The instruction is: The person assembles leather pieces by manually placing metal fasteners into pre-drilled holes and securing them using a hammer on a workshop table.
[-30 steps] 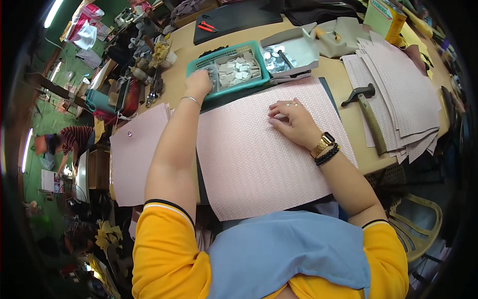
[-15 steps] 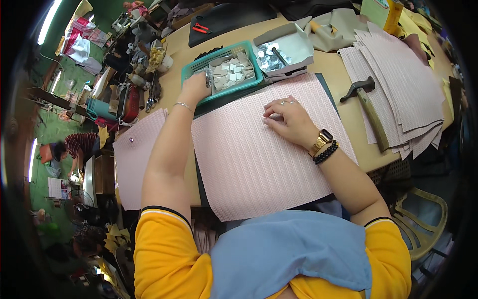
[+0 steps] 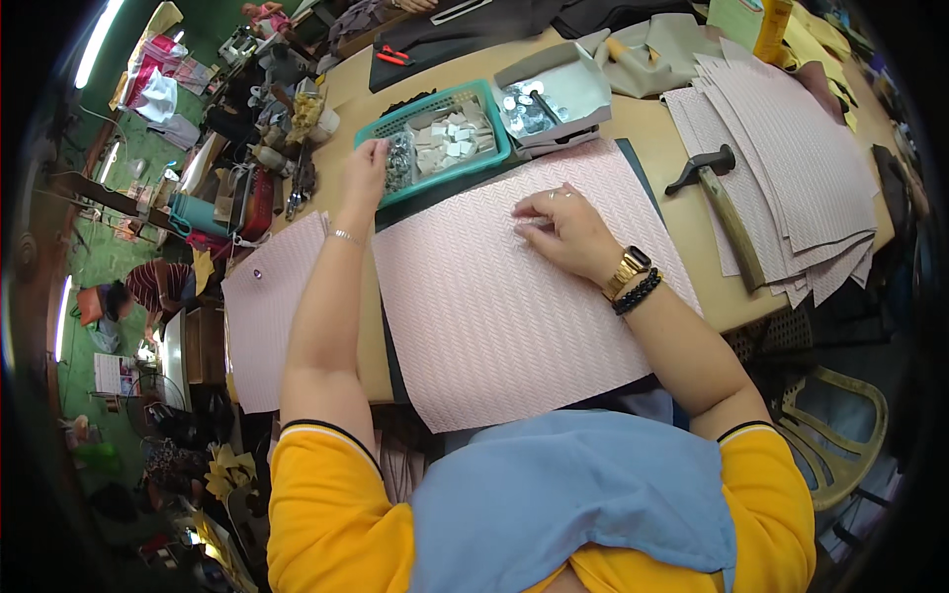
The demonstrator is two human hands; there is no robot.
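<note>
A pale pink, herringbone-textured sheet [image 3: 514, 326] lies before me on a dark board [image 3: 643, 178]. My right hand [image 3: 568, 235] is over its upper part, fingers curled, a gap showing between thumb and forefinger and nothing visible in it. At the left end of a teal plastic basket [image 3: 435, 188], my left hand [image 3: 366, 173] is raised with its fingertips pinched together; whatever they hold is too small to make out. Small metal pieces [image 3: 398, 163] in clear plastic lie in the basket by that hand, beside a box of small whitish pieces [image 3: 455, 140].
An open carton [image 3: 568, 94] of shiny discs stands behind the sheet. To the right, a wooden-handled hammer [image 3: 732, 222] rests by stacked pink sheets [image 3: 791, 158]. Another pink sheet [image 3: 277, 306] is at left. Red-handled cutters [image 3: 393, 56] lie at the back, where another person's hand [image 3: 415, 5] shows.
My left hand has drawn back from inside the basket to its left edge, fingertips pinched. The right hand's thumb and forefinger have parted slightly. Another person's hand has appeared at the back.
</note>
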